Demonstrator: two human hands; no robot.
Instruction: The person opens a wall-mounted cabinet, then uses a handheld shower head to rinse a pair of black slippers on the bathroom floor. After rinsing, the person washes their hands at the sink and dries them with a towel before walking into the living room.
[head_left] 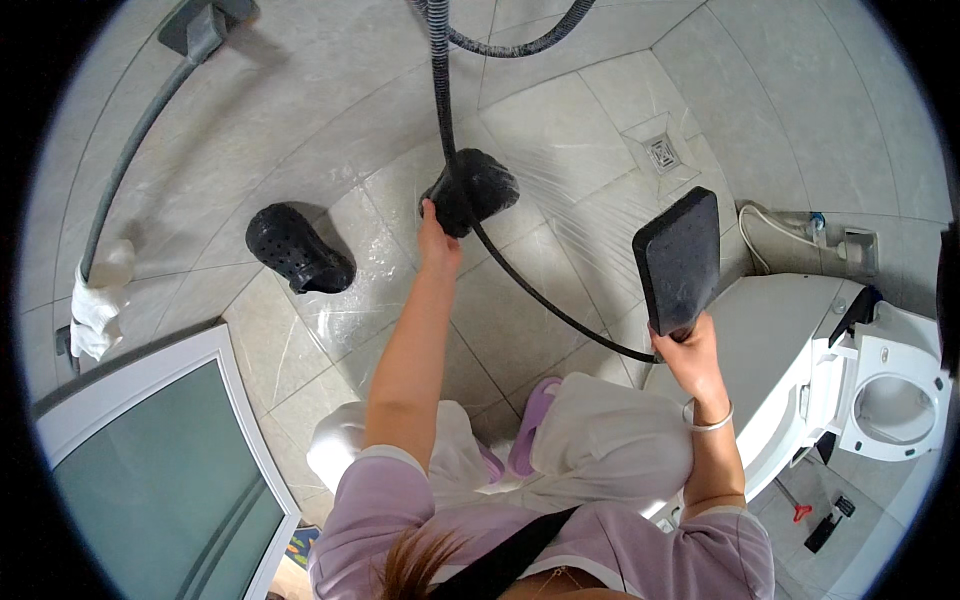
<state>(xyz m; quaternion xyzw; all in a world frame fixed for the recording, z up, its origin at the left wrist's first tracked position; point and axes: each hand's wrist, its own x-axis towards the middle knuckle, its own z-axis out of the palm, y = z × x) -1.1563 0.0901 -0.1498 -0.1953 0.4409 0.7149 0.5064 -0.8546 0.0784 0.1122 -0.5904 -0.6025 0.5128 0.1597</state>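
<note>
My left hand (438, 243) is closed on the near edge of a wet black clog (490, 187), held over the tiled floor. In my right hand (693, 360) is the handle of a flat, dark rectangular shower head (682, 255). Water sprays from it leftward in fine streams toward the clog. A dark hose (545, 298) runs from the shower head's handle, crosses in front of the held clog and rises to the top of the view. The other black clog (300, 250), with holes in its upper, is to the left, apart from my hands.
A square drain (662, 153) is set in the floor at the far right. The white toilet (770, 325) stands close to my right arm. At lower left is a white-framed glass door (165, 460). White cloth (97, 312) hangs on a grey wall bar (130, 150).
</note>
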